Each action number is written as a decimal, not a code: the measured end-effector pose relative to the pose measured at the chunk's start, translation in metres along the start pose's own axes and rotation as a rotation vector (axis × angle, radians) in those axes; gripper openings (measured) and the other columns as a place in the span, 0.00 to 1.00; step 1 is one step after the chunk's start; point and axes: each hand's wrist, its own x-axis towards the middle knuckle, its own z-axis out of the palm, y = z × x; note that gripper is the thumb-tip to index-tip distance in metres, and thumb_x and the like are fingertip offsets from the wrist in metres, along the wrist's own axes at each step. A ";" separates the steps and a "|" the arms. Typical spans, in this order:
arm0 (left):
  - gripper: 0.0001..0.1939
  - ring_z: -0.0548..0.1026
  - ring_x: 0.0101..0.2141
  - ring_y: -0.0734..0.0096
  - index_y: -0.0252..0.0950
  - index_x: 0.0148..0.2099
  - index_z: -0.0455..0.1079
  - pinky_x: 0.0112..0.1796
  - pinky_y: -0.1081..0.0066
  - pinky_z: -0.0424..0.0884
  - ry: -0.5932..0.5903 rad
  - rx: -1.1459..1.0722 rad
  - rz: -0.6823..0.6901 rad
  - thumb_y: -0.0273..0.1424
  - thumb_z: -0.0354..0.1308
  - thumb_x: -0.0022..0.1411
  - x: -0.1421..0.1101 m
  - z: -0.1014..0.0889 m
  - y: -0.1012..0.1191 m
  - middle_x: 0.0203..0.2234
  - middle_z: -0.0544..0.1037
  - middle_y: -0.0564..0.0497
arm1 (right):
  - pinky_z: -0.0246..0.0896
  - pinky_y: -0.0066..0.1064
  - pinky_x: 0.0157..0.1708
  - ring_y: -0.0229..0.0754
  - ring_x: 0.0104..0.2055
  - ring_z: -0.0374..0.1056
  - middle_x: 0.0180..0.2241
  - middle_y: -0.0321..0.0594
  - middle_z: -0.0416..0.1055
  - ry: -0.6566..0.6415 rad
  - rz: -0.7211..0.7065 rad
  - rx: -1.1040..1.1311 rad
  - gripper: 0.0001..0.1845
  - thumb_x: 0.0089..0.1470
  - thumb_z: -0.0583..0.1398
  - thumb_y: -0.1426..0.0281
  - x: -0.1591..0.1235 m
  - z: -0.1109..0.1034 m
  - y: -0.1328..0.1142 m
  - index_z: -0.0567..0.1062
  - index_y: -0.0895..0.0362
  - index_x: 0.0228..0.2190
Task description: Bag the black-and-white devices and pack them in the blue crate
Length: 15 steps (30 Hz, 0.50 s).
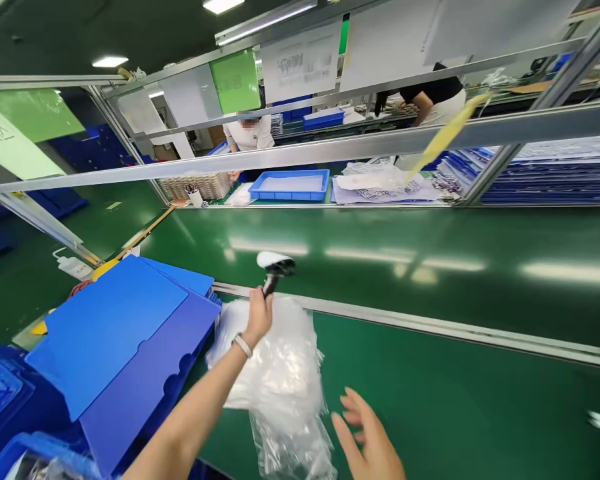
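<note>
Two hands — left hand (257,317) clenches an upright barcode scanner (275,265), right hand (367,433) open.

Left hand (257,317) holds a handheld scanner (275,265) over plastic bags (277,373).

Plastic all around my hand
Glossy black-and-white plastic scanner (275,267) in my left hand (257,319), crinkled clear film (275,360) under it, smooth matt blue boards (115,333) to its left, glossy green bench (430,373) to its right.
</note>
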 end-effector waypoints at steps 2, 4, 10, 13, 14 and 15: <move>0.10 0.71 0.47 0.58 0.34 0.51 0.66 0.54 0.56 0.71 -0.077 -0.088 0.119 0.30 0.48 0.71 -0.101 0.010 0.018 0.45 0.72 0.40 | 0.73 0.40 0.45 0.54 0.52 0.73 0.55 0.48 0.74 -0.045 0.135 0.249 0.43 0.52 0.57 0.36 -0.016 0.012 -0.010 0.70 0.52 0.57; 0.15 0.70 0.48 0.56 0.35 0.58 0.62 0.53 0.52 0.71 -0.137 -0.264 0.271 0.32 0.46 0.72 -0.198 0.020 0.028 0.47 0.70 0.39 | 0.70 0.41 0.52 0.56 0.60 0.68 0.60 0.48 0.71 -0.035 0.268 0.400 0.46 0.52 0.56 0.35 -0.041 0.020 -0.015 0.68 0.53 0.60; 0.21 0.68 0.51 0.52 0.39 0.63 0.59 0.55 0.48 0.68 -0.430 -0.221 0.306 0.31 0.48 0.70 -0.373 0.033 0.040 0.52 0.69 0.37 | 0.70 0.48 0.50 0.64 0.53 0.72 0.46 0.54 0.77 -0.005 0.505 0.304 0.48 0.45 0.54 0.28 -0.138 -0.013 0.008 0.72 0.58 0.46; 0.25 0.67 0.52 0.49 0.38 0.64 0.58 0.56 0.46 0.66 -0.573 -0.104 0.429 0.32 0.53 0.66 -0.395 0.025 0.055 0.54 0.69 0.36 | 0.71 0.51 0.48 0.66 0.49 0.73 0.40 0.55 0.78 0.133 0.535 0.246 0.43 0.46 0.53 0.29 -0.160 -0.046 0.030 0.73 0.56 0.37; 0.27 0.67 0.52 0.49 0.37 0.64 0.59 0.56 0.47 0.67 -0.651 -0.083 0.490 0.34 0.56 0.64 -0.394 0.021 0.061 0.54 0.70 0.36 | 0.73 0.51 0.46 0.65 0.48 0.74 0.39 0.53 0.78 0.160 0.514 0.250 0.41 0.46 0.54 0.30 -0.163 -0.058 0.036 0.73 0.55 0.36; 0.28 0.69 0.51 0.49 0.36 0.63 0.61 0.55 0.49 0.69 -0.744 -0.082 0.554 0.36 0.59 0.63 -0.388 0.017 0.066 0.52 0.71 0.37 | 0.75 0.49 0.43 0.64 0.46 0.75 0.36 0.50 0.78 0.172 0.476 0.265 0.39 0.46 0.56 0.31 -0.165 -0.069 0.042 0.74 0.54 0.36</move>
